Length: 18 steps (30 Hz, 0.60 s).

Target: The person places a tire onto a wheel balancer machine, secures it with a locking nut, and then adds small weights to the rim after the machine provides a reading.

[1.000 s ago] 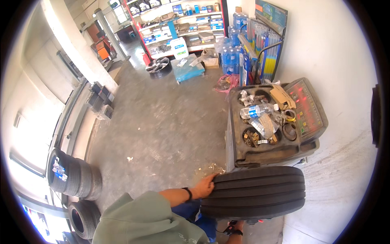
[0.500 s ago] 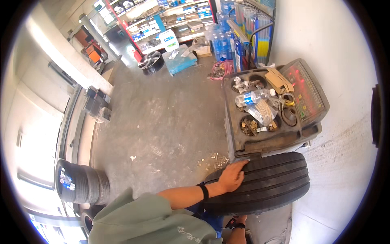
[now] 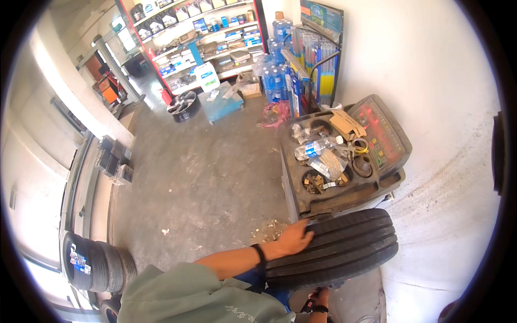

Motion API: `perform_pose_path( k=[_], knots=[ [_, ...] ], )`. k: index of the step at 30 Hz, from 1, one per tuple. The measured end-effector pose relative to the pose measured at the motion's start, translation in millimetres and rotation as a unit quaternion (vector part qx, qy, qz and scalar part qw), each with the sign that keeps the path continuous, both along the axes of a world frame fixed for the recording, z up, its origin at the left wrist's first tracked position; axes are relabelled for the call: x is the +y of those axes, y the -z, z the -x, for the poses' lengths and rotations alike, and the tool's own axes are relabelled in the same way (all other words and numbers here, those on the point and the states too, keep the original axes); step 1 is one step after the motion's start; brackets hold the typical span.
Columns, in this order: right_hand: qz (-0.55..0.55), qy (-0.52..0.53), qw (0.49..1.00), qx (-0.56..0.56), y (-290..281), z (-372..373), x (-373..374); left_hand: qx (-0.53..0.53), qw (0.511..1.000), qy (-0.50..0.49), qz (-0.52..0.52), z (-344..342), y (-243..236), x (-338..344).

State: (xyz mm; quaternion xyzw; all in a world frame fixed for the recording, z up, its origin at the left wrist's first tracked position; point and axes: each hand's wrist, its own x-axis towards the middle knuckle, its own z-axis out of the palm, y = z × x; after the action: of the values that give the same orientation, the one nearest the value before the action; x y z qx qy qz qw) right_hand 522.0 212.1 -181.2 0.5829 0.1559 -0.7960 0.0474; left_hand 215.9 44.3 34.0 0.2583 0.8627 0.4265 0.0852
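Observation:
My left hand (image 3: 292, 239), with a black band at the wrist, rests on the tread of a black tire (image 3: 344, 245). Its fingers lie slightly bent toward the shoulder nearest the wheel balancing machine (image 3: 307, 207), and nothing is pinched between them. The tire stands upright against the front of that machine, its grooved tread facing up. Below the tire's near side I see what looks like my right hand (image 3: 319, 296), also with a dark band. Its fingers are too small and partly hidden to read. A small black and red thing beside it is unclear.
A plastic bottle (image 3: 318, 148), cardboard (image 3: 348, 125) and a tape roll (image 3: 360, 145) lie on the machine top. Stacked tires (image 3: 102, 266) stand at the left. A wheel rim (image 3: 183, 105) and blue box (image 3: 222, 107) sit before the shelves. A white wall (image 3: 447, 134) borders the right.
The whole view has shifted, so the machine and tire appear farther left and lower. My left hand stays on the tread. Slightly more shows below the tire.

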Motion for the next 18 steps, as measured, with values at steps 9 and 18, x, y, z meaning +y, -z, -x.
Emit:
perform_pose_path(
  k=[9, 18],
  knots=[
    [-0.222, -0.058, 0.973, -0.007, 33, 22, -27, 0.112, 0.992, -0.01, -0.059, -16, 23, -11],
    [-0.202, -0.003, 0.979, 0.021, -11, 14, -22, -0.182, 0.976, -0.011, 0.118, -10, 73, -116]
  ],
)
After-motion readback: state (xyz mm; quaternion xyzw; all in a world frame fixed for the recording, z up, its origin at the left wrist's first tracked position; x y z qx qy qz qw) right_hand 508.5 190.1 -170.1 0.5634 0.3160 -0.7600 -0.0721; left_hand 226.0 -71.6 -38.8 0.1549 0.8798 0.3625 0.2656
